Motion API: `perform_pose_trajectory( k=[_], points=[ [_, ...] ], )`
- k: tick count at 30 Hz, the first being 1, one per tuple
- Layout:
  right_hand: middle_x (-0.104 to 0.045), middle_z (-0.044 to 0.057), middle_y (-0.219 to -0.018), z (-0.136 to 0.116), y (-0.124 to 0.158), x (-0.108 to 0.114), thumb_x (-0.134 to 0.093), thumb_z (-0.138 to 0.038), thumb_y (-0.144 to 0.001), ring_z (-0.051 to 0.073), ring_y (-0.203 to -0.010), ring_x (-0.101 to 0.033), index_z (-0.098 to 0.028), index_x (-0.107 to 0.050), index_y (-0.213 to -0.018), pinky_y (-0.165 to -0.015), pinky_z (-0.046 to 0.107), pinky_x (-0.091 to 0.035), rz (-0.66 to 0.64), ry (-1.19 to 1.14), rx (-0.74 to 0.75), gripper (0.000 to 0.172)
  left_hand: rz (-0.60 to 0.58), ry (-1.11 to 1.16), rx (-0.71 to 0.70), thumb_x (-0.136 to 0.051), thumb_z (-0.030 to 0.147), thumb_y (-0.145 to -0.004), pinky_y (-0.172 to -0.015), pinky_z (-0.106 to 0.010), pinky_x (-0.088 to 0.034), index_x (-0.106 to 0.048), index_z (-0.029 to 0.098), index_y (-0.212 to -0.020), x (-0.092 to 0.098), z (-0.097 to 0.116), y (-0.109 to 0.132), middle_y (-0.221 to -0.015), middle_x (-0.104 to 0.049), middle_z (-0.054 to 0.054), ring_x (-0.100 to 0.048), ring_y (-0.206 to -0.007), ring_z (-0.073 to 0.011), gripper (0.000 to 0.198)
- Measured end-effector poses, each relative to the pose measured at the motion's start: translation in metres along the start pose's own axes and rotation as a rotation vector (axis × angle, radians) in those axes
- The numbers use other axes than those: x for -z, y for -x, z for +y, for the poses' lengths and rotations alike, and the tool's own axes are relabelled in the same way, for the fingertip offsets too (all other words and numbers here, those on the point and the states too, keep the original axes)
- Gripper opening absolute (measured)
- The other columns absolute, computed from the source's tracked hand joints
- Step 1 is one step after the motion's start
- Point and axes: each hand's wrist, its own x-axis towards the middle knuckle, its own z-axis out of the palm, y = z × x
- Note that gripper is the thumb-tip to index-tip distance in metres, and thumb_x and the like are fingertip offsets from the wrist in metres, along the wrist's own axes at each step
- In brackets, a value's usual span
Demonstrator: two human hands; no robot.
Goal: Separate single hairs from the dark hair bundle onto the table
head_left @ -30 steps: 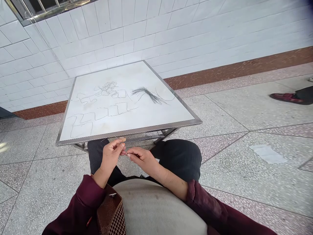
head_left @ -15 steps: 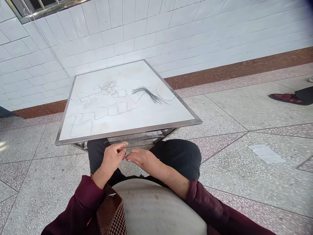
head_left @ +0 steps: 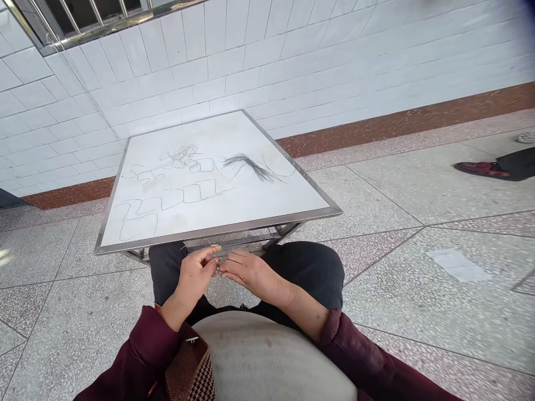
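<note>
My left hand (head_left: 195, 273) and my right hand (head_left: 247, 272) meet fingertip to fingertip over my lap, just below the front edge of a low white table (head_left: 217, 229). Both pinch a thin wire (head_left: 208, 245) whose fine ends stick up above my left fingers. On the tabletop lie a bundle of thin dark wires (head_left: 248, 165) at the right and several wires bent into zigzag, boxy shapes (head_left: 175, 195) spread across the middle and left.
The table has a metal rim and frame and stands against a white tiled wall (head_left: 267, 61). Speckled floor tiles surround it. Another person's dark red shoe (head_left: 480, 169) shows at the far right. A pale paper scrap (head_left: 457, 263) lies on the floor.
My hands stay joined on the wire with small finger shifts; the right fingers have straightened a little. The view has tilted slightly downward.
</note>
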Motion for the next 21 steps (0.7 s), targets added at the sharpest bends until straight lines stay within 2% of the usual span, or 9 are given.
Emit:
perform_pose_trajectory(
  k=[8,11,14,17,21],
  points=[
    [-0.063,0.004,-0.077,-0.002,-0.001,0.001,-0.043,-0.026,-0.1,0.016,-0.071,-0.053,-0.021,-0.064,-0.091,-0.067,0.031,-0.044,0.012,-0.033,0.064,0.023,-0.036,0.142,0.124,-0.064,0.032,-0.079,-0.047,-0.027,-0.05,-0.071,0.02,-0.106,-0.002,0.009,0.002,-0.056,-0.058,0.003,-0.058,-0.045,-0.0141,0.03],
    [-0.065,0.004,-0.075,-0.004,-0.005,0.004,-0.043,-0.023,-0.099,0.016,-0.07,-0.055,-0.022,-0.065,-0.09,-0.067,0.031,-0.046,0.012,-0.061,0.113,0.024,-0.056,0.128,0.113,-0.065,0.031,-0.078,-0.044,-0.026,-0.048,-0.072,0.021,-0.104,-0.003,0.005,0.003,-0.053,-0.057,0.003,-0.055,-0.041,-0.0137,0.029],
    [-0.067,0.003,-0.078,-0.007,-0.01,0.008,-0.043,-0.019,-0.099,0.015,-0.073,-0.058,-0.022,-0.066,-0.09,-0.069,0.03,-0.047,-0.033,-0.088,0.143,0.024,-0.063,0.057,0.058,-0.063,0.027,-0.078,-0.047,-0.026,-0.048,-0.073,0.021,-0.104,-0.005,-0.004,0.003,-0.054,-0.058,0.002,-0.056,-0.045,-0.0139,0.028],
    [-0.068,0.003,-0.081,-0.007,-0.012,0.011,-0.041,-0.02,-0.1,0.016,-0.078,-0.06,-0.022,-0.067,-0.091,-0.073,0.031,-0.048,-0.083,-0.094,0.134,0.027,-0.052,0.029,0.032,-0.062,0.024,-0.078,-0.048,-0.026,-0.048,-0.074,0.021,-0.103,-0.007,-0.008,0.002,-0.056,-0.06,0.002,-0.057,-0.047,-0.0137,0.028],
    [-0.065,0.004,-0.079,-0.001,-0.008,0.012,-0.044,-0.028,-0.1,0.016,-0.075,-0.058,-0.021,-0.067,-0.092,-0.073,0.031,-0.047,-0.042,-0.108,0.056,0.025,-0.04,0.165,0.123,-0.063,0.03,-0.079,-0.046,-0.026,-0.049,-0.072,0.02,-0.105,-0.007,-0.001,0.002,-0.057,-0.061,0.002,-0.059,-0.047,-0.0147,0.029]
  ],
)
